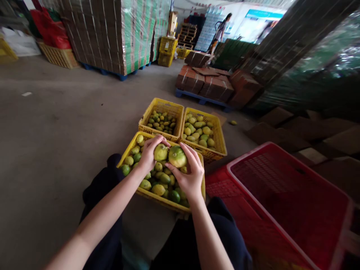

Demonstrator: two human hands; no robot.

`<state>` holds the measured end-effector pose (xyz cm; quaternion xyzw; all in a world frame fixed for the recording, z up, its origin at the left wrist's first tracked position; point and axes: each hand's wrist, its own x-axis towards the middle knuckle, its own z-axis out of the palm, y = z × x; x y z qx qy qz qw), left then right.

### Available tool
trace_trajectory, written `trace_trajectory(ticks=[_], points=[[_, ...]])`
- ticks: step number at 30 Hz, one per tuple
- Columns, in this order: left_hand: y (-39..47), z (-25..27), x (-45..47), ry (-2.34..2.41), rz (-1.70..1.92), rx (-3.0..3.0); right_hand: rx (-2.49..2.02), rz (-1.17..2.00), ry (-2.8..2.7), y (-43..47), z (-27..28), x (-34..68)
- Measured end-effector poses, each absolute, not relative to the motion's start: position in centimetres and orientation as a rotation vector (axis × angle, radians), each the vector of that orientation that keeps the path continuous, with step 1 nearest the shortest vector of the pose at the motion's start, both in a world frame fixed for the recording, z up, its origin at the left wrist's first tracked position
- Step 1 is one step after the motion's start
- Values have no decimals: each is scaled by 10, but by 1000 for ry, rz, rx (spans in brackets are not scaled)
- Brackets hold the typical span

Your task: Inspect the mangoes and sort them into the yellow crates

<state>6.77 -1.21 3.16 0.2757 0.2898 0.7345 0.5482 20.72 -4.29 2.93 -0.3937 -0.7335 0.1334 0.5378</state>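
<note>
My left hand [148, 156] grips a yellow-green citrus fruit [160, 152] over the nearest yellow crate [128, 150]. Beside it, my right hand [189, 174] holds a larger green-yellow fruit [177, 156]. The two fruits touch each other above the pile. This crate is full of green and yellow fruits [159, 183] and sits between my knees. Two more yellow crates stand just behind it: the left one [162, 105] holds smaller fruits, the right one [222, 140] holds bigger ones.
A red crate [284, 202] stands tilted at my right. Flattened cardboard boxes on a blue pallet [206, 80] lie beyond the crates. Wrapped carton stacks [112, 33] rise at the back left. A person [221, 30] stands far off. One loose fruit [233, 122] lies on the concrete floor.
</note>
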Motion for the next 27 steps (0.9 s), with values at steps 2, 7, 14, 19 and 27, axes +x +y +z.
trace_trajectory(ticks=[2,7,14,19,27], points=[[-11,28,67,691,1745,687,-951,353,-1747,-42,32,211],[-13,25,65,738,1761,626,-985,506,-1662,-42,32,210],[-2,28,75,673,1321,-70,-1013,1442,-789,-24,20,196],[-3,29,74,468,1288,-175,-885,1660,-283,-13,23,199],[-8,31,75,381,1270,-160,-754,1697,-247,-17,20,197]])
